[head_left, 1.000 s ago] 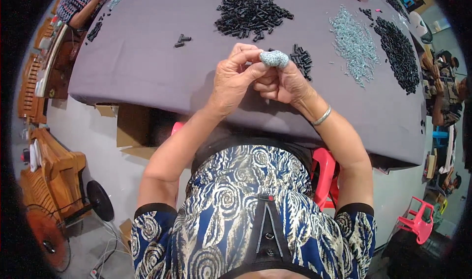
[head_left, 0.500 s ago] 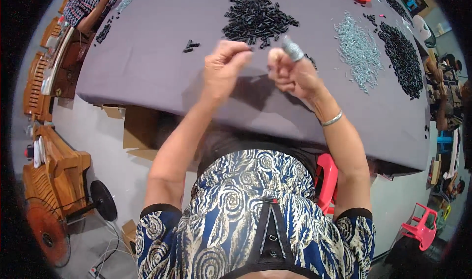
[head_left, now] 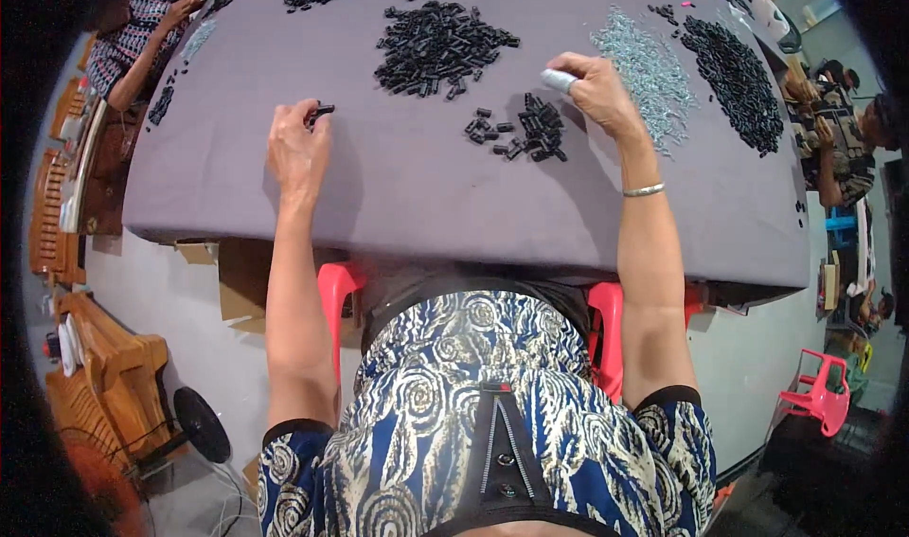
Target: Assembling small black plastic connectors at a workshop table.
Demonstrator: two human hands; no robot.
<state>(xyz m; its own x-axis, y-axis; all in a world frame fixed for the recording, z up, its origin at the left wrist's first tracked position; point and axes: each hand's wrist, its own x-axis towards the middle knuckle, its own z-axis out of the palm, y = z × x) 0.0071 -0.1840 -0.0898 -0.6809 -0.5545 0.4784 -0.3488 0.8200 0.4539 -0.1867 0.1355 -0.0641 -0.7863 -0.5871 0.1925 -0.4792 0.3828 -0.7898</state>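
Dark cylindrical piece (head_left: pixel 324 110) at the fingertips of the left hand (head_left: pixel 298 151), above the left part of the table. The piece showed at the right side of the thumb and bent fingers, its long axis running roughly left to right, with the near end partly hidden by the hand. The fingers stood narrow about it; whether they gripped it, or it rested on the grey cloth (head_left: pixel 426 217), could not be told. The left hand was much the nearer; the right hand (head_left: pixel 606 97) lay well apart, to the right and slightly farther from the body.

A pale grey wrapping (head_left: pixel 560 81) covered one digit of the right hand and pointed left, away from the heap of pale slivers (head_left: pixel 653 73). The fingers were curled close, and whether anything was held in them could not be told. Just beside them, on the near left side, lay a small black cluster (head_left: pixel 543 130), its pieces at mixed angles, with a few loose black pieces (head_left: pixel 486 128) to its left. Beyond, between the two hands, spread the large black heap (head_left: pixel 437 49). A silver bangle (head_left: pixel 644 190) circled the right wrist.
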